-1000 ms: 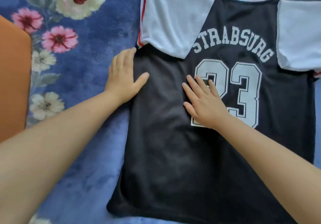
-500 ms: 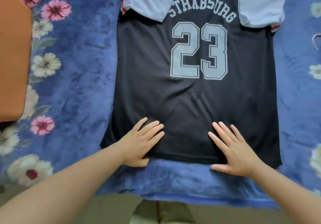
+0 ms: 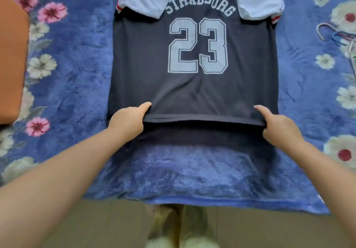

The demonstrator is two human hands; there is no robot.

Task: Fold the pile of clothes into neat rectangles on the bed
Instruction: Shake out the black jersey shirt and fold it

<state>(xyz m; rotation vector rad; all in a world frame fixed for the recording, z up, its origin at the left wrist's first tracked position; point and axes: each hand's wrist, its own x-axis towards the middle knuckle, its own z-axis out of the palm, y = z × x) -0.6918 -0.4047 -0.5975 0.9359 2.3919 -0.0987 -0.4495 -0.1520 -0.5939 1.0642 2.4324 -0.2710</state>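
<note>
Jersey (image 3: 194, 86) hem is pinched by left hand (image 3: 128, 120) and right hand (image 3: 279, 126) fingers, lifted off the bed (image 3: 192, 172); upward fold toward collar judged next.

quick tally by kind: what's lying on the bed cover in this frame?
Jersey: 1, hem gripped by left hand and right hand
Orange cushion: 1, at the left edge
Hangers: at least 2 at the right edge, one pale and one blue; partly cut off
Total: at least 4
</note>
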